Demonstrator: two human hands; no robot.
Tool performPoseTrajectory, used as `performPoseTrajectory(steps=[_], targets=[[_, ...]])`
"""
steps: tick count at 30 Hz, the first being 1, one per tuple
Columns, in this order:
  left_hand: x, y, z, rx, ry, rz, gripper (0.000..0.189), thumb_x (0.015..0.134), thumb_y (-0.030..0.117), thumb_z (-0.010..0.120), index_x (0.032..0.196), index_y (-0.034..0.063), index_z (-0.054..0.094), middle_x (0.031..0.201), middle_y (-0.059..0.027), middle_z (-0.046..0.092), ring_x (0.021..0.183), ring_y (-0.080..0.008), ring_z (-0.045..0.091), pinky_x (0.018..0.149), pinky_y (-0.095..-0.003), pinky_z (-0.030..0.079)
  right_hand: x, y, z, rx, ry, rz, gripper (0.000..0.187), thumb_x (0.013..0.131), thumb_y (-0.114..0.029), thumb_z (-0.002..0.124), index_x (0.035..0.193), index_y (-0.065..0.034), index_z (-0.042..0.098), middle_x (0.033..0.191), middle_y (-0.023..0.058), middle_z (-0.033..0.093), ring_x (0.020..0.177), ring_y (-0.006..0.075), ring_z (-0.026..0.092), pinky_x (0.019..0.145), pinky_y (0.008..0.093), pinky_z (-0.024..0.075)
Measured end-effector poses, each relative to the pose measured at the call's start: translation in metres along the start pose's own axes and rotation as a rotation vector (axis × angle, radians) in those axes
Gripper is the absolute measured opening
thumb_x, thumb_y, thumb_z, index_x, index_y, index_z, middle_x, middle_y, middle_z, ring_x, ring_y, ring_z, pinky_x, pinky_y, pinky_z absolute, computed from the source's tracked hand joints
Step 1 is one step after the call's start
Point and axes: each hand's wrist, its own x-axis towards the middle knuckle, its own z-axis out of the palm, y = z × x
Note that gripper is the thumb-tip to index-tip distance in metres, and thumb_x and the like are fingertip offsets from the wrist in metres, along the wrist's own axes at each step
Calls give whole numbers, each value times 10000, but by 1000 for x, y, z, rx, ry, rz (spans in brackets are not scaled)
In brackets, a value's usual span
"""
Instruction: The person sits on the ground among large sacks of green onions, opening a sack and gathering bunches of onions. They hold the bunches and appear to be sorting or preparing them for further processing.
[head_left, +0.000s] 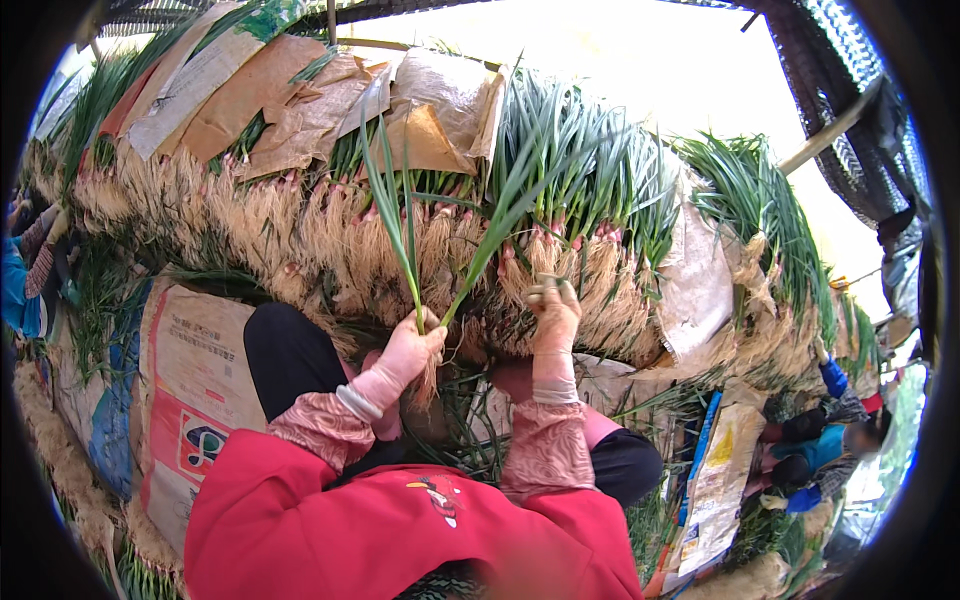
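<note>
My left hand (409, 349) is closed around the lower stems of a few green plants with flat leaves (487, 240), like young garlic. Their pale roots hang below my fist, and their leaves fan upward in a V. To the right, my right hand (553, 304) is raised with curled fingers just below the stacked plants; its fingertips look covered or wrapped, and whether it pinches anything is unclear. In front of me runs a long bank of similar plants (600, 172), their reddish stem bases and tan roots (360, 240) facing me.
Woven sacks and brown paper (442, 90) cover part of the bank. A printed sack (202, 375) lies at my left, another (716, 480) at my right. Loose green leaves (465, 442) litter the ground between my knees. One co-worker (817, 450) sits at right; another's arms (37, 255) show at left.
</note>
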Motion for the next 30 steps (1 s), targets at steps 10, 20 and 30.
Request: performPoseTrajectory(steps=[10, 20, 30], targets=[[0, 5, 13, -9, -212, -6, 140, 947, 186, 572, 930, 47, 578, 671, -7, 570, 564, -116, 535, 540, -245, 431, -31, 49, 26, -968, -297, -497, 280, 918, -245, 588, 715, -57, 543, 591, 102, 557, 530, 273, 581, 508, 373, 467], [-30, 98, 8, -592, -450, 122, 271, 966, 219, 510, 1102, -7, 573, 682, -19, 539, 433, -92, 446, 397, -236, 344, -19, 18, -63, -1782, -802, -609, 553, 868, -505, 562, 1009, 22, 654, 837, 167, 693, 745, 317, 672, 699, 424, 540], [59, 79, 36, -104, -157, 71, 279, 916, 131, 605, 1172, 19, 613, 913, -59, 659, 608, -118, 582, 509, -203, 479, 26, -63, 57, -1645, -254, -500, 319, 893, -381, 549, 812, -94, 663, 681, 82, 661, 610, 270, 660, 562, 378, 541]])
